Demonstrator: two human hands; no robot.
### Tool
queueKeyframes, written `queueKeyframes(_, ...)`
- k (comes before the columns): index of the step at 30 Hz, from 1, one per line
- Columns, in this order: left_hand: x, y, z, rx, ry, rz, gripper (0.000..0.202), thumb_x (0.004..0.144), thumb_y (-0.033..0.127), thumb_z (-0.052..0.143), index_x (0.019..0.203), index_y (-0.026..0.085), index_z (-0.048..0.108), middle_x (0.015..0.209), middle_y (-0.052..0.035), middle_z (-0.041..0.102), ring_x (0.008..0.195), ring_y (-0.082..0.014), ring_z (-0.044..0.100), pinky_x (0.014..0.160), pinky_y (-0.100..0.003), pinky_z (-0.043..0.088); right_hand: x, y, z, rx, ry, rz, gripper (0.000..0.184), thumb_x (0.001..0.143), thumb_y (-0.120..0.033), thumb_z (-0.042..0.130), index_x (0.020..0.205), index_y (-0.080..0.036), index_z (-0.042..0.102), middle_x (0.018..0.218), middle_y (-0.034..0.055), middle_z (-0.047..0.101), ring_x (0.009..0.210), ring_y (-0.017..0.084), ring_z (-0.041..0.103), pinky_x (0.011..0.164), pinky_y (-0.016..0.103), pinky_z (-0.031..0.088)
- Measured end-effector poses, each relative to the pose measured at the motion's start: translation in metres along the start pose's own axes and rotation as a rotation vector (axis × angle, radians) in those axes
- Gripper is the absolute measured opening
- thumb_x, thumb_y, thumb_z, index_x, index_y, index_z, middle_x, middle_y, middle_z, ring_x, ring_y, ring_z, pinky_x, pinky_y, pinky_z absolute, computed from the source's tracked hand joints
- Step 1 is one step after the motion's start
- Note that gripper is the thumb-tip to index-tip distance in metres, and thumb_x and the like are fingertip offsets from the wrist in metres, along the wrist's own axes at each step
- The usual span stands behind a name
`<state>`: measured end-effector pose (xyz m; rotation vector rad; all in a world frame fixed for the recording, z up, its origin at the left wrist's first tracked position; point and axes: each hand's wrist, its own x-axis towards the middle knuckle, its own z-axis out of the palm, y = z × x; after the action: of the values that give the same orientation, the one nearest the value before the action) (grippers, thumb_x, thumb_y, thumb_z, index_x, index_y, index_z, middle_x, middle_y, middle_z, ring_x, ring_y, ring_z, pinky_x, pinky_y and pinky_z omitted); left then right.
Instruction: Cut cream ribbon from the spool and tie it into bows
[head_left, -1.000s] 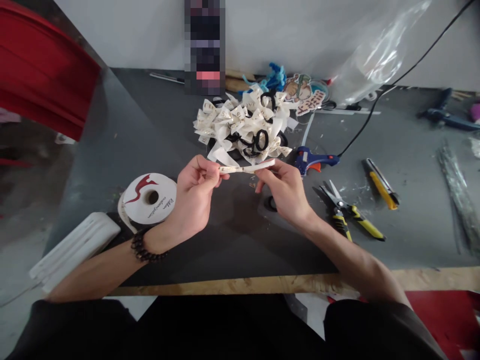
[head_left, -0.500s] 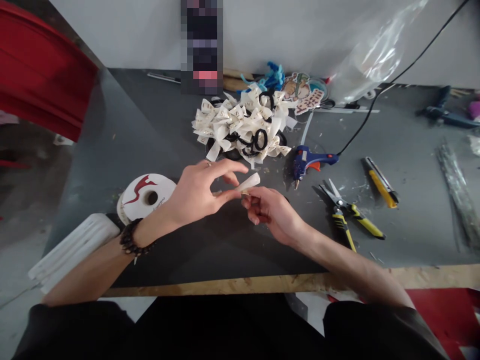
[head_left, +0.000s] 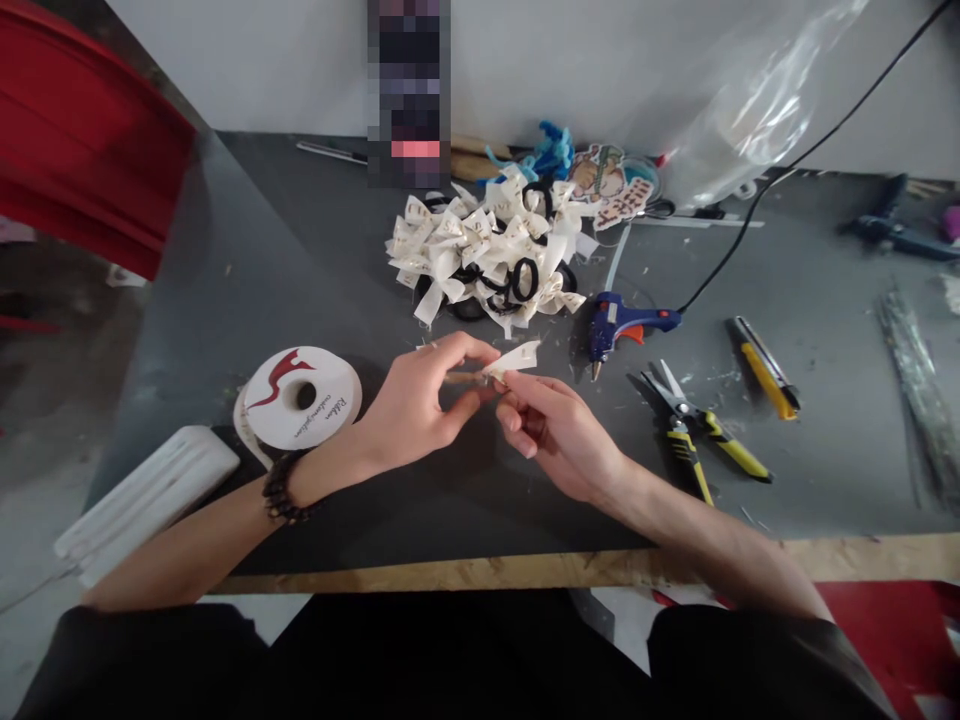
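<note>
A short piece of cream ribbon (head_left: 521, 356) is between my two hands, its free end sticking up to the right. My right hand (head_left: 559, 425) pinches it between thumb and forefinger, the other fingers curled. From the other side, my left hand (head_left: 420, 395) closes thumb and fingertips on the ribbon's bunched middle; part of the ribbon is hidden behind those fingers. Just beyond lies a heap of cream ribbon bows (head_left: 480, 245) with black hair ties (head_left: 525, 280) among them. By my left forearm lies a white ribbon spool (head_left: 330, 385) with a red mark.
A blue glue gun (head_left: 619, 320) trails a black cable to the upper right. Yellow-handled snips (head_left: 686, 420) lie open beside a yellow utility knife (head_left: 769, 375). At left is a white device (head_left: 150, 495). Clear plastic wrap (head_left: 750, 130) and blue pliers (head_left: 892, 225) are at the back right.
My left thumb and forefinger have closed in around the middle of the ribbon. The ribbon's free end has swung to the right. My right hand keeps its pinch.
</note>
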<state>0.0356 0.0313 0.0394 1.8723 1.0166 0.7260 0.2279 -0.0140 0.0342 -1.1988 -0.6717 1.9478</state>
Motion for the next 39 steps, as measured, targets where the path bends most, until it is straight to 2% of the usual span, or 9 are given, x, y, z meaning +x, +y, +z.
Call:
queueKeyframes(5,0.0,-0.008,-0.001,-0.023,0.013,-0.102,0.01,0.098,0.026,0.068,0.105,0.023,0.074,0.098,-0.0034,0.08,0.09,-0.0204,0.076,0.082,-0.03,0.057,-0.008,0.005,0.0,-0.166,0.002,-0.138,0.044,0.102,-0.064,0.057,0.089,-0.023,0.065,0.063,-0.0027,0.06,0.047,0.012,0.048,0.047,0.028,0.038)
queueKeyframes(9,0.004,-0.015,-0.008,-0.113,-0.051,-0.157,0.023,0.094,0.035,0.076,0.113,0.023,0.079,0.109,-0.0066,0.081,0.098,-0.0232,0.076,0.085,-0.032,0.059,-0.012,0.006,-0.006,-0.791,0.25,-0.798,0.01,0.099,-0.038,0.071,0.1,-0.028,0.073,0.084,0.0022,0.075,0.074,0.02,0.07,0.072,0.036,0.057)
queueKeyframes(12,0.006,-0.013,-0.01,-0.171,-0.094,-0.18,0.026,0.094,0.036,0.077,0.117,0.024,0.078,0.108,-0.0058,0.081,0.097,-0.0231,0.077,0.088,-0.033,0.06,-0.007,0.004,-0.012,-1.168,0.397,-1.125,0.031,0.093,-0.027,0.079,0.122,-0.036,0.075,0.117,0.0043,0.08,0.111,0.029,0.074,0.098,0.045,0.056)
queueKeyframes(19,0.004,-0.008,-0.008,-0.259,-0.01,-0.222,0.017,0.09,0.033,0.081,0.101,0.02,0.077,0.096,-0.0055,0.08,0.088,-0.0206,0.076,0.08,-0.03,0.059,0.004,0.006,-0.011,-0.908,0.335,-0.818,0.042,0.1,-0.029,0.073,0.14,-0.032,0.06,0.108,0.001,0.081,0.09,0.02,0.078,0.08,0.035,0.061)
queueKeyframes(23,0.005,-0.007,-0.008,-0.293,-0.045,-0.241,0.015,0.089,0.029,0.081,0.099,0.019,0.078,0.094,-0.0049,0.079,0.083,-0.0183,0.074,0.077,-0.028,0.058,0.008,0.004,-0.014,-1.022,0.373,-0.904,0.049,0.089,-0.037,0.085,0.133,-0.03,0.064,0.121,0.0052,0.079,0.096,0.024,0.077,0.092,0.042,0.058)
queueKeyframes(27,0.007,-0.01,-0.009,-0.388,-0.086,-0.319,0.021,0.087,0.033,0.084,0.101,0.017,0.079,0.094,-0.0057,0.079,0.081,-0.0169,0.072,0.072,-0.027,0.056,0.012,0.005,-0.016,-1.083,0.392,-0.9,0.05,0.092,-0.038,0.083,0.136,-0.03,0.061,0.107,0.0009,0.083,0.088,0.023,0.079,0.089,0.041,0.056)
queueKeyframes(31,0.008,-0.017,-0.009,-0.484,-0.136,-0.373,0.027,0.083,0.038,0.089,0.099,0.017,0.081,0.088,-0.0055,0.077,0.075,-0.0149,0.067,0.065,-0.026,0.052,0.014,0.009,-0.017,-1.138,0.477,-0.971,0.034,0.09,-0.035,0.086,0.117,-0.028,0.067,0.094,-0.0013,0.084,0.084,0.022,0.08,0.086,0.039,0.052)
queueKeyframes(36,0.008,-0.018,-0.007,-0.451,-0.018,-0.381,0.025,0.079,0.038,0.092,0.091,0.018,0.082,0.082,-0.0038,0.076,0.071,-0.0128,0.064,0.062,-0.024,0.05,0.014,0.008,-0.016,-1.202,0.482,-1.014,0.014,0.091,-0.028,0.084,0.097,-0.025,0.071,0.085,-0.0023,0.081,0.073,0.018,0.073,0.079,0.036,0.051)
queueKeyframes(39,0.008,-0.018,-0.006,-0.41,0.028,-0.351,0.022,0.082,0.035,0.09,0.091,0.018,0.081,0.085,-0.0038,0.077,0.073,-0.0128,0.066,0.064,-0.023,0.051,0.013,0.006,-0.016,-1.267,0.402,-1.061,0.006,0.096,-0.021,0.076,0.102,-0.024,0.077,0.081,-0.0011,0.079,0.074,0.018,0.07,0.076,0.034,0.052)
